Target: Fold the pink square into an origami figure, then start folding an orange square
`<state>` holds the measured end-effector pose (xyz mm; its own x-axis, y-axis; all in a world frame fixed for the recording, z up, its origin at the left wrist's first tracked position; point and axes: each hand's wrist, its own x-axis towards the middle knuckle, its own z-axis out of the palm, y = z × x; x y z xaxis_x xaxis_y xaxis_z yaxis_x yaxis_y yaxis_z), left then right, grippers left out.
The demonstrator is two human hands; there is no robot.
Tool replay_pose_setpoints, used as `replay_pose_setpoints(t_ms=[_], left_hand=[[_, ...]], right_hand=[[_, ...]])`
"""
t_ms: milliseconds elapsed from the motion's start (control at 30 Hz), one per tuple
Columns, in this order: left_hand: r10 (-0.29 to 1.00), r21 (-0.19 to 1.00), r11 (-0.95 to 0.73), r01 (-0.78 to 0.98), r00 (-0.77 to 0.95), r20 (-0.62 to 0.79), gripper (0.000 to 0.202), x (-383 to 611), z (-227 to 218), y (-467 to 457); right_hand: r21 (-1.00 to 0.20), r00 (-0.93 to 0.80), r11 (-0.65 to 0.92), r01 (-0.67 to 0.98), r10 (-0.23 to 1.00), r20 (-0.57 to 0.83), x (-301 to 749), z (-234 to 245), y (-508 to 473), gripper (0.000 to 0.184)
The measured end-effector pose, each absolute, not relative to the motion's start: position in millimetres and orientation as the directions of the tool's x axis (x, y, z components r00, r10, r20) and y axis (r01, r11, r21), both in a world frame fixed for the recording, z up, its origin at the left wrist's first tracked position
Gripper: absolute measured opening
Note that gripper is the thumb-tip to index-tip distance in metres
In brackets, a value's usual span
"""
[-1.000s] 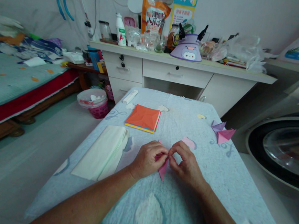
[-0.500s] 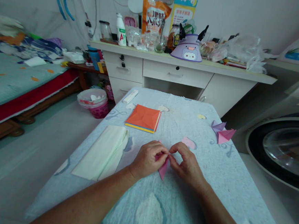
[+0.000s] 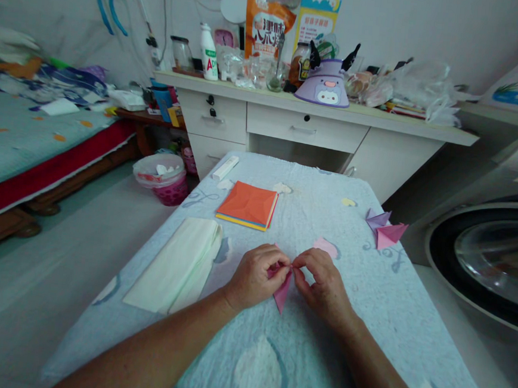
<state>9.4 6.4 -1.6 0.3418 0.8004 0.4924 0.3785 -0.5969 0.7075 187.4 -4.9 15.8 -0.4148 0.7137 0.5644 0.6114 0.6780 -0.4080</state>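
Observation:
My left hand (image 3: pixel 256 276) and my right hand (image 3: pixel 323 284) meet fingertip to fingertip over a small pink folded paper (image 3: pixel 282 293) on the blue-covered table (image 3: pixel 365 322). Both hands pinch the paper's upper part, and its pointed lower tip shows between them. Much of the paper is hidden under my fingers. A stack of coloured square papers (image 3: pixel 248 204) with an orange sheet on top lies further back. Two finished folded shapes, one lilac (image 3: pixel 378 219) and one pink (image 3: pixel 390 234), rest at the table's right edge.
A folded cream cloth (image 3: pixel 182 264) lies at the table's left. A white tube (image 3: pixel 225 167) sits at the far edge. Behind stands a cluttered white desk (image 3: pixel 309 126), a pink bin (image 3: pixel 161 177) on the floor, a bed (image 3: pixel 30 134) at left and a washing machine (image 3: pixel 491 254) at right.
My right hand's fingers have closed in slightly towards the left hand on the pink paper. Otherwise nothing has moved.

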Motion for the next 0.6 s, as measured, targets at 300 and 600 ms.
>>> replay_pose_setpoints(t_ms=[300,600], left_hand=[[0.811,0.729,-0.58,0.364,0.338,0.478,0.011,9.9,0.0,5.9],[0.841,0.763,-0.533,0.365,0.328,0.431,0.009,9.5,3.0,6.7]], right_hand=[[-0.474,-0.398,0.639,0.605,0.759,0.515,186.8,15.5,-6.7,0.014],[-0.408,-0.384,0.648,0.643,0.733,0.561,183.9,10.2,-2.9,0.016]])
